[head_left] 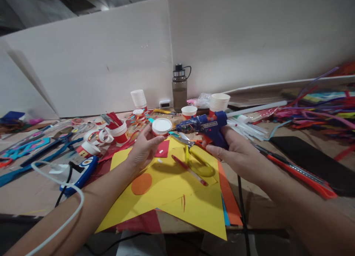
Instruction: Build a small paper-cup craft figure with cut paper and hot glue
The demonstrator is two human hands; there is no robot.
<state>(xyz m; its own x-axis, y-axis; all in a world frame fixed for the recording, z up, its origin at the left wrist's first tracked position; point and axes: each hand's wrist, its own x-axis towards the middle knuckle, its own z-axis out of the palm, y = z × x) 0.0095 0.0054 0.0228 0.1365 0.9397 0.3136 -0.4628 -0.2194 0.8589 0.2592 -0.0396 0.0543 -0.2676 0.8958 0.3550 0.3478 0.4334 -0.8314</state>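
Note:
My left hand (145, 147) grips a small red and white paper cup (162, 126), its white round end turned up. In my right hand (235, 148) is a blue hot glue gun (206, 124), with a long white glue stick (257, 108) poking out of its back. The nozzle points left, close to the cup but apart from it. Below lie yellow-handled scissors (201, 163) and a red pen (190, 170) on yellow paper (166, 193). An orange paper circle (141, 184) rests nearer the left forearm.
A water bottle (179, 89) stands at the back by white boards. Stacked cups (219, 101) and a cup of red strips (118, 132) are around. To the left sits a blue power strip (83, 172) with a white cable; a red utility knife (302, 174) lies right.

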